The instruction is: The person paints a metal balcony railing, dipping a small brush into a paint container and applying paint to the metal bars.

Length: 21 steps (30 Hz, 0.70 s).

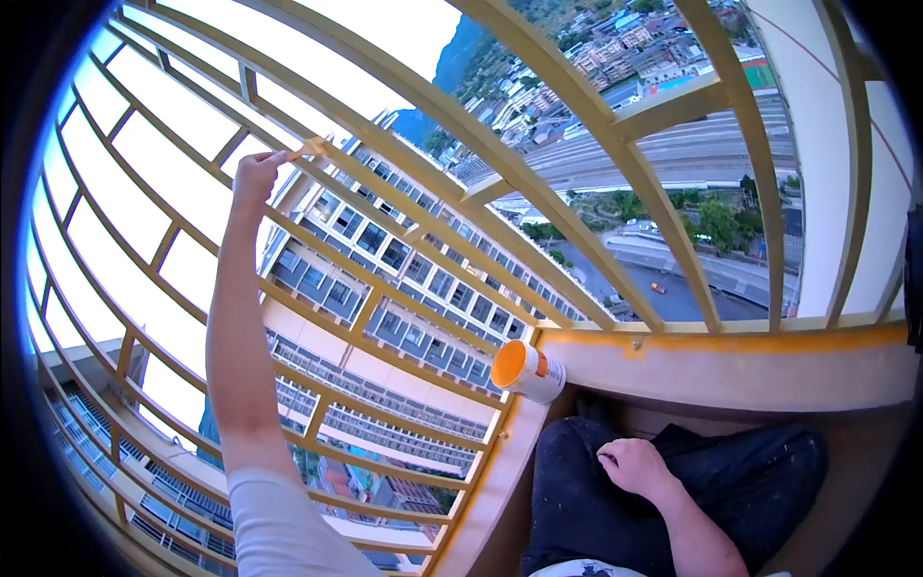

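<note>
High on the left, my left hand [256, 179] is closed around the handle of a paintbrush [310, 148]. The brush end meets a bar of the yellow metal railing [385, 223]; the bristles are too small to make out clearly. My right hand [636, 467] rests on my dark trousers at the knee, its fingers curled in, with nothing seen in them. A white paint bucket [544, 381], orange-yellow inside, stands tilted in the view on the ledge corner between the two railing sides.
Pale ledges [750, 370] run along the railing's foot, with orange-yellow paint along their edges. Bars surround me at the left and front. Beyond them, far below, lie a tall building [423, 274], roads and trees. A white wall [817, 163] rises at the right.
</note>
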Each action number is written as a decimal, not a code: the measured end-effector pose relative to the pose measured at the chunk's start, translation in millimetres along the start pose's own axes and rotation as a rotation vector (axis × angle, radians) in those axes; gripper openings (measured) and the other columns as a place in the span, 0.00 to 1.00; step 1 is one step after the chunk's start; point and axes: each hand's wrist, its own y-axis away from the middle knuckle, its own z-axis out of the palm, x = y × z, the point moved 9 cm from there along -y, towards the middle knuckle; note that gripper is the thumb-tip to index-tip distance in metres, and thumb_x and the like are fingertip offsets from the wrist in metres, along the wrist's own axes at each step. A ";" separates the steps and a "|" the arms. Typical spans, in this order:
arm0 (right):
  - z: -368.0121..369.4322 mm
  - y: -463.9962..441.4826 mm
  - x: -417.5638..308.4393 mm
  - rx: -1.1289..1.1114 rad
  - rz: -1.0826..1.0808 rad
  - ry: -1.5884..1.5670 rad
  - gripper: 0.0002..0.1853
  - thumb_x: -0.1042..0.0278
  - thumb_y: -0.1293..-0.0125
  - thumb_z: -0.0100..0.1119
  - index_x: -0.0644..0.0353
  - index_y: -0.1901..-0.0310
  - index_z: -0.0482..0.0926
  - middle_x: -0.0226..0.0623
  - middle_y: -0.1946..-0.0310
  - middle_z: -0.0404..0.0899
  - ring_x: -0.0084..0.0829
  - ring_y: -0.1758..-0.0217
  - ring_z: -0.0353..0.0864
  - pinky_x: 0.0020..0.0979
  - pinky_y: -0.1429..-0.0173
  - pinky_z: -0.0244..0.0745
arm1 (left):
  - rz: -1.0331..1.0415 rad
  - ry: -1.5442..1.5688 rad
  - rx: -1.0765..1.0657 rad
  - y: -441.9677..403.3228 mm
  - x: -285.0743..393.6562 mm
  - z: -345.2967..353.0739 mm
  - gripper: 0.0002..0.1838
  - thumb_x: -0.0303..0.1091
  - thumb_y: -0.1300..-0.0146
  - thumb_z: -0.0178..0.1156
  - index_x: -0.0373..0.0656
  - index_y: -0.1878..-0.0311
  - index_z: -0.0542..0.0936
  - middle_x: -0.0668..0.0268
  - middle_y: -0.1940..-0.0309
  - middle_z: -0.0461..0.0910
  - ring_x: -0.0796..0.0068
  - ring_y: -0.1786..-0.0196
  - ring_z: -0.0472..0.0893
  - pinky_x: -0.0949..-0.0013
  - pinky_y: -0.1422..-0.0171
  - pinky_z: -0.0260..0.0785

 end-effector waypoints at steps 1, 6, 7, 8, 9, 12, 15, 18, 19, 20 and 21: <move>-1.3 0.2 -1.3 -0.001 -0.003 -0.003 0.11 0.62 0.31 0.59 0.56 0.60 0.89 0.41 0.62 0.88 0.45 0.56 0.87 0.43 0.48 0.82 | 0.036 0.143 0.002 4.9 0.3 -5.7 0.19 0.44 0.33 0.66 0.36 0.52 0.89 0.74 0.80 0.73 0.86 0.80 0.68 0.75 0.76 0.59; 0.9 0.5 -2.3 -0.031 -0.007 0.009 0.11 0.62 0.31 0.60 0.56 0.60 0.89 0.41 0.62 0.88 0.45 0.57 0.87 0.44 0.48 0.82 | 0.143 -0.104 0.083 2.6 19.0 -15.1 0.19 0.46 0.32 0.65 0.40 0.50 0.90 0.66 0.70 0.86 0.74 0.67 0.83 0.64 0.56 0.75; 2.9 0.3 0.0 -0.029 -0.003 0.011 0.11 0.62 0.31 0.60 0.56 0.60 0.89 0.41 0.62 0.88 0.45 0.57 0.87 0.44 0.48 0.82 | 0.223 -0.126 0.140 -1.0 22.0 -7.3 0.18 0.46 0.32 0.64 0.42 0.51 0.90 0.61 0.63 0.90 0.66 0.61 0.87 0.60 0.50 0.78; 4.3 0.0 1.5 -0.025 0.004 0.011 0.11 0.62 0.31 0.60 0.56 0.60 0.89 0.41 0.62 0.88 0.45 0.57 0.87 0.44 0.48 0.82 | 0.196 -0.109 0.138 -4.3 14.1 4.8 0.18 0.45 0.32 0.64 0.41 0.52 0.90 0.56 0.60 0.90 0.57 0.55 0.89 0.57 0.45 0.78; 4.2 -0.1 1.3 -0.023 0.003 0.010 0.11 0.62 0.31 0.60 0.56 0.60 0.89 0.41 0.62 0.88 0.45 0.57 0.87 0.44 0.48 0.82 | 0.191 -0.227 0.147 0.5 15.7 8.2 0.17 0.45 0.32 0.64 0.41 0.53 0.90 0.55 0.61 0.90 0.56 0.55 0.89 0.56 0.44 0.79; -2.0 -0.1 -1.1 0.017 -0.009 -0.002 0.11 0.62 0.31 0.60 0.56 0.60 0.89 0.42 0.62 0.88 0.45 0.57 0.87 0.44 0.48 0.82 | 0.259 -0.596 0.209 10.1 22.1 -4.1 0.14 0.42 0.33 0.65 0.41 0.57 0.90 0.56 0.63 0.90 0.55 0.58 0.90 0.55 0.47 0.80; -4.9 2.1 -1.4 0.000 0.002 0.012 0.11 0.62 0.31 0.59 0.56 0.60 0.89 0.41 0.62 0.88 0.45 0.57 0.87 0.44 0.48 0.82 | 0.260 -0.301 0.168 10.2 29.1 -23.8 0.16 0.43 0.31 0.64 0.38 0.56 0.90 0.56 0.64 0.90 0.58 0.61 0.89 0.58 0.50 0.79; -0.6 0.3 1.2 -0.003 -0.004 0.014 0.11 0.61 0.31 0.59 0.56 0.60 0.89 0.41 0.62 0.88 0.45 0.56 0.87 0.44 0.48 0.82 | 0.240 -0.176 0.106 -5.3 27.5 1.9 0.17 0.43 0.32 0.63 0.39 0.53 0.90 0.53 0.60 0.90 0.57 0.56 0.89 0.57 0.45 0.78; 1.4 0.5 1.0 -0.002 -0.011 0.006 0.11 0.61 0.31 0.59 0.56 0.60 0.89 0.41 0.62 0.88 0.45 0.56 0.87 0.44 0.47 0.82 | 0.212 -0.262 0.155 0.1 27.8 7.9 0.17 0.42 0.32 0.63 0.40 0.52 0.90 0.52 0.57 0.89 0.55 0.53 0.89 0.56 0.42 0.78; 1.4 0.5 1.1 0.003 -0.016 -0.001 0.11 0.61 0.31 0.59 0.56 0.59 0.89 0.41 0.62 0.88 0.45 0.56 0.87 0.44 0.47 0.82 | 0.159 -0.331 0.136 2.8 25.2 8.8 0.15 0.41 0.32 0.62 0.41 0.52 0.90 0.53 0.57 0.89 0.54 0.52 0.88 0.55 0.42 0.78; 0.2 1.0 -0.2 0.007 -0.016 -0.003 0.11 0.61 0.31 0.59 0.56 0.59 0.89 0.41 0.62 0.88 0.45 0.56 0.87 0.44 0.47 0.82 | 0.185 -0.429 0.204 3.9 26.9 -0.6 0.15 0.41 0.31 0.61 0.42 0.53 0.90 0.53 0.57 0.89 0.54 0.52 0.89 0.54 0.42 0.79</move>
